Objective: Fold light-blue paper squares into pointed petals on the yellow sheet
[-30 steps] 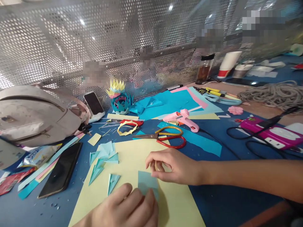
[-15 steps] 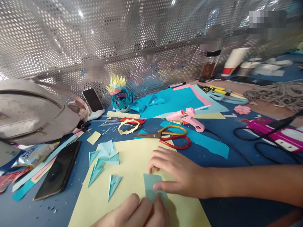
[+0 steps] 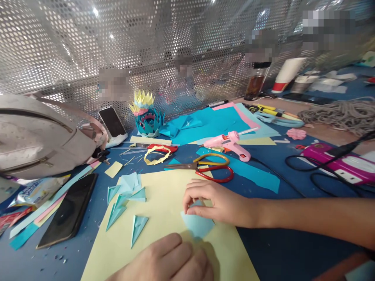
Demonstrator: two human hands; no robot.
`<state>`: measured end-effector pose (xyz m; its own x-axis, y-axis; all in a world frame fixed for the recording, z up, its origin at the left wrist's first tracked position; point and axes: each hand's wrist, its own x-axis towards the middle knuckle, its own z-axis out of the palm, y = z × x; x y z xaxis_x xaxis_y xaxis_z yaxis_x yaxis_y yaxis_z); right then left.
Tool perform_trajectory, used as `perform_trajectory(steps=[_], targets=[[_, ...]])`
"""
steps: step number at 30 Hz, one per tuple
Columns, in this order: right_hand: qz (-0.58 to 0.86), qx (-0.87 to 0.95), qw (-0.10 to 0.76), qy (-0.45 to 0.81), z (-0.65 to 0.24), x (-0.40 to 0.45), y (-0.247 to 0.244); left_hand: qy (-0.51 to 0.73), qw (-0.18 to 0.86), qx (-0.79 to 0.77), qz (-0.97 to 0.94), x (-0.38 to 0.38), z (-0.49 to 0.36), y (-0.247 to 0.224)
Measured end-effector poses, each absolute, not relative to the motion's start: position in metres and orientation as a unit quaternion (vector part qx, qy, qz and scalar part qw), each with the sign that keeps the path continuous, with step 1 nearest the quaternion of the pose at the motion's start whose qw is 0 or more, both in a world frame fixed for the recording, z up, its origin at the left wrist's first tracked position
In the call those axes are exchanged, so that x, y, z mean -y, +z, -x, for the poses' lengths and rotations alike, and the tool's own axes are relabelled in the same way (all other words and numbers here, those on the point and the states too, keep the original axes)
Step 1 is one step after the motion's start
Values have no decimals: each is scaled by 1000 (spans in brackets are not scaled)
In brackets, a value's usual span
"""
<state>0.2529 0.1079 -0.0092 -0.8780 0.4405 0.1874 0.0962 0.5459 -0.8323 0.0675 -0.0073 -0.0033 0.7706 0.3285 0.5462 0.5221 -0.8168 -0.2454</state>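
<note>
Light-blue paper piece (image 3: 197, 227): over the pale-yellow sheet (image 3: 164, 195), right of its middle; the upper part is partly covered by the right hand.
Right hand (image 3: 215, 203): thumb and forefinger brought together on the paper piece near its upper left; the other fingers curl above it, and the forearm enters from the right.
Left hand (image 3: 172, 259): low at the bottom edge, just below the paper piece, knuckles up and fingers bent; the tips are hidden, so I cannot tell whether they hold anything.
Folded triangles (image 3: 117, 212): pale blue, bunched at the sheet's upper left, with a lone triangle (image 3: 138, 230) just beside them.
Scissors (image 3: 191, 166): at the sheet's far edge, blades pointing left, one handle loop yellow, the other red.
Glue gun (image 3: 228, 144): pink, lying behind the scissors, its black cord trailing right.
Zigzag ring (image 3: 150, 162): yellow paper, left of the scissors.
Pointed paper crowns (image 3: 149, 127): blue and yellow, at the back near the perforated panel (image 3: 88, 47).
Black phone (image 3: 70, 212): flat on the blue surface (image 3: 263, 244), left of the sheet.
</note>
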Motion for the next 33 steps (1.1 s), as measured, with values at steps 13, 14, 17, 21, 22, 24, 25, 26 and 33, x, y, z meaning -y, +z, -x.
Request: perform_trajectory(steps=[13, 14, 17, 21, 22, 24, 25, 26, 33], targets=[[175, 901, 174, 356, -259, -110, -17, -264, 204, 334, 882, 9, -50, -28], [166, 898, 180, 366, -260, -110, -16, -265, 209, 338, 879, 10, -49, -28], [101, 894, 214, 380, -262, -110, -12, -274, 215, 355, 868, 9, -49, -27], [42, 907, 223, 353, -262, -112, -10, -298, 211, 375, 852, 5, -54, -36], [31, 913, 218, 343, -262, -112, -10, -316, 212, 382, 842, 5, -56, -39], [6, 923, 212, 321, -263, -114, -11, -378, 223, 401, 804, 5, -59, -46], [-6, 928, 211, 309, -263, -114, -12, -395, 227, 404, 793, 5, -59, -48], [-15, 932, 211, 295, -263, -115, -13, -395, 229, 402, 794, 6, -59, -48], [-45, 939, 211, 268, -266, -117, -17, -278, 195, 385, 858, 9, -44, -30]])
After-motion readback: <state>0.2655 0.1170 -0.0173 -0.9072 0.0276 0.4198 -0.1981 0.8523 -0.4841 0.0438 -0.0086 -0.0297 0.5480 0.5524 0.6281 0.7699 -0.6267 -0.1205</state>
